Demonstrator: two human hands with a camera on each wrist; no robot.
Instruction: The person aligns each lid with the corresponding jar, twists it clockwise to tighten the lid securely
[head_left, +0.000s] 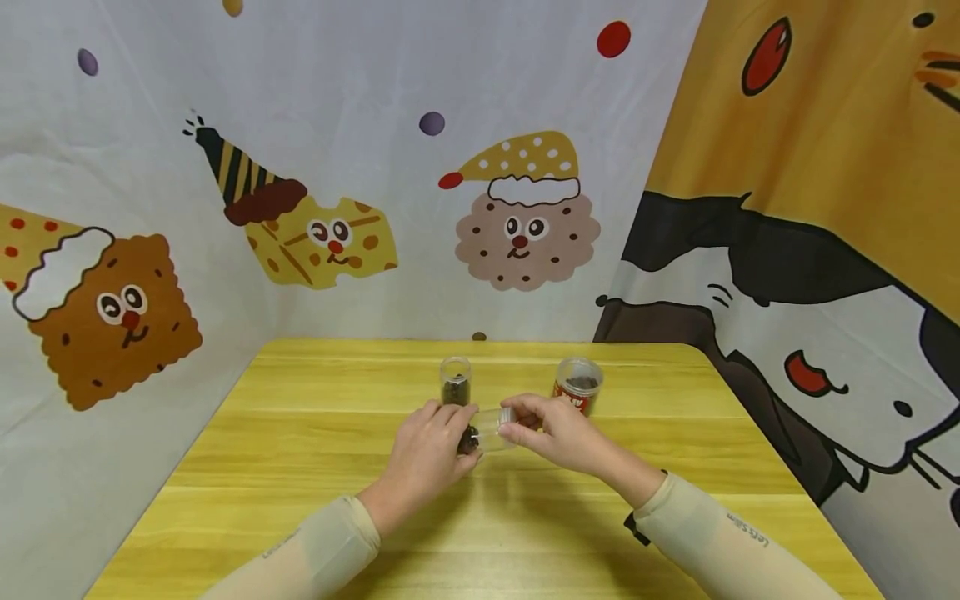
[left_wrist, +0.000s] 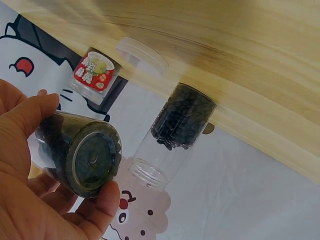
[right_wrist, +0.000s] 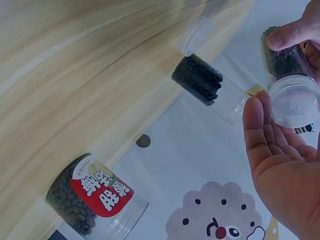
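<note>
My left hand (head_left: 431, 442) grips a clear plastic jar (left_wrist: 95, 155) with dark contents, tilted on its side above the table. Fingers and thumb wrap its body, and the base faces the left wrist view. At the jar's other end is a translucent screw lid (right_wrist: 295, 102). My right hand (head_left: 551, 433) pinches this lid at its edge; the thumb's contact is hidden in the right wrist view. Just beyond my left hand an uncapped clear jar (left_wrist: 175, 125) stands upright, partly filled with dark seeds.
A wider jar (head_left: 579, 385) with a red label and dark bean-like pieces stands beyond my right hand, apart from the others. A loose translucent lid (left_wrist: 142, 55) lies near the uncapped jar. The wooden table (head_left: 315, 417) ends at a printed cloth backdrop (head_left: 360, 100).
</note>
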